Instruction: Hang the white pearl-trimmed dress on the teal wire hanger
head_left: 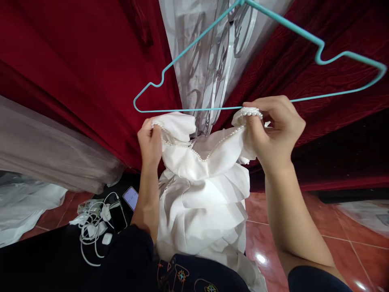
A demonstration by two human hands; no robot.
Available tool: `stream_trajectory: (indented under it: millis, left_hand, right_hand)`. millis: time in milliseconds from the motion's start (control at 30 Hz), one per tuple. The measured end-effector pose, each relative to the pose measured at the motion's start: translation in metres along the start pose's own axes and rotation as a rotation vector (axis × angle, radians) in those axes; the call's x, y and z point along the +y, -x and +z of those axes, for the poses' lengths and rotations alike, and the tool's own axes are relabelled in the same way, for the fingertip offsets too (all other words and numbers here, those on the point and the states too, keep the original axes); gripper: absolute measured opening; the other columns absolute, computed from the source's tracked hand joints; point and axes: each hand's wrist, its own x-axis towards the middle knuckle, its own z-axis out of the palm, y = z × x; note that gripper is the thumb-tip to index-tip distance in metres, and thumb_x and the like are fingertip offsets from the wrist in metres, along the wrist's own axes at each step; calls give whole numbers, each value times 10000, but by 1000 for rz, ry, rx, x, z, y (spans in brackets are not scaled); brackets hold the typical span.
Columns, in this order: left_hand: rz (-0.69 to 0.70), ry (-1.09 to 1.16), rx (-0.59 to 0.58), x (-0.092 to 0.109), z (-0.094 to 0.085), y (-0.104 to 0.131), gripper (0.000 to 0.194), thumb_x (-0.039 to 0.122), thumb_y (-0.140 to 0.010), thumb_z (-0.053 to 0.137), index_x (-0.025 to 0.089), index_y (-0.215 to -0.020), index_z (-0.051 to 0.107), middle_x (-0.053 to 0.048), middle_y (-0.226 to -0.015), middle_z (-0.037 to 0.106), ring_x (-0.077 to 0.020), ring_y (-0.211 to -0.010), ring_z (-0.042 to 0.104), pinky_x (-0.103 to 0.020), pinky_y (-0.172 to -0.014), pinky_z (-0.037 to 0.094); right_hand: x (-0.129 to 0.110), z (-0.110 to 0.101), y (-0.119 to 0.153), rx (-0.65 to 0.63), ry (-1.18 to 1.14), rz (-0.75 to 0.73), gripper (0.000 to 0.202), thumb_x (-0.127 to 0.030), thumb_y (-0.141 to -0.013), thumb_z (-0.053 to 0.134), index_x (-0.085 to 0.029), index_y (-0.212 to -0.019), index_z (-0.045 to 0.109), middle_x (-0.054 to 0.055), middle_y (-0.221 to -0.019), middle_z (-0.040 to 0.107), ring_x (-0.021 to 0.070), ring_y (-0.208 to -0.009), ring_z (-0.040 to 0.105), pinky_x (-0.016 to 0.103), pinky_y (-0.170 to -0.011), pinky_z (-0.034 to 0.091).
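A white dress (200,198) with a string of pearl beads along its neckline hangs down in front of me, its lower part reaching my lap. My left hand (149,140) pinches the beaded edge at the left shoulder. At the other shoulder, my right hand (275,129) grips the beaded edge between thumb and fingers. Just above the dress is a light blue hanger (194,109), its bottom bar passing behind or against my right fingers; whether they hold it too, I cannot tell. The top of the hanger is out of view.
Dark red curtains (91,52) and white drapery (188,44) stand ahead, with a white curled metal frame (226,61) between. At lower left, a black surface bears tangled white cables (91,231), a black phone (118,217) and a lit phone (130,198). Red tiles (319,227) cover the floor.
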Motion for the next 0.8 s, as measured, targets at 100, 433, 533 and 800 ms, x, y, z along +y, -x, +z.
stream_trajectory:
  millis: [100, 433, 533, 800]
  left_hand:
    - [-15, -34, 158, -12, -30, -20, 294, 45, -807, 563, 161, -931, 803, -14, -900, 755, -179, -878, 691, -275, -818, 522]
    - [335, -110, 104, 61, -35, -119, 392, -192, -827, 504, 98, -909, 755, 57, -797, 701, -22, -651, 481, -168, -623, 371]
    - [424, -50, 66, 78, -15, -130, 325, -153, -818, 522, 79, -887, 739, 25, -813, 697, -45, -713, 493, -168, -682, 397]
    - [35, -74, -223, 83, 19, -129, 219, -52, -814, 618, 113, -932, 699, -6, -857, 636, -119, -785, 558, -258, -742, 470]
  right_hand:
    - [0, -4, -1, -17, 0, -12, 147, -144, -882, 680, -170, -969, 795, 83, -912, 754, 158, -853, 691, 290, -729, 511]
    - [-6, -1, 3, -31, -12, 66, 178, -180, -917, 656, -276, -996, 784, 45, -945, 749, 191, -862, 687, 339, -699, 490]
    - [-7, 0, 5, -39, -10, 84, 160, -210, -940, 644, -286, -997, 773, 39, -951, 739, 201, -868, 686, 348, -693, 484]
    - [-7, -2, 3, -58, 37, 99, 131, -266, -980, 620, -275, -964, 750, 39, -927, 741, 198, -839, 680, 350, -703, 488]
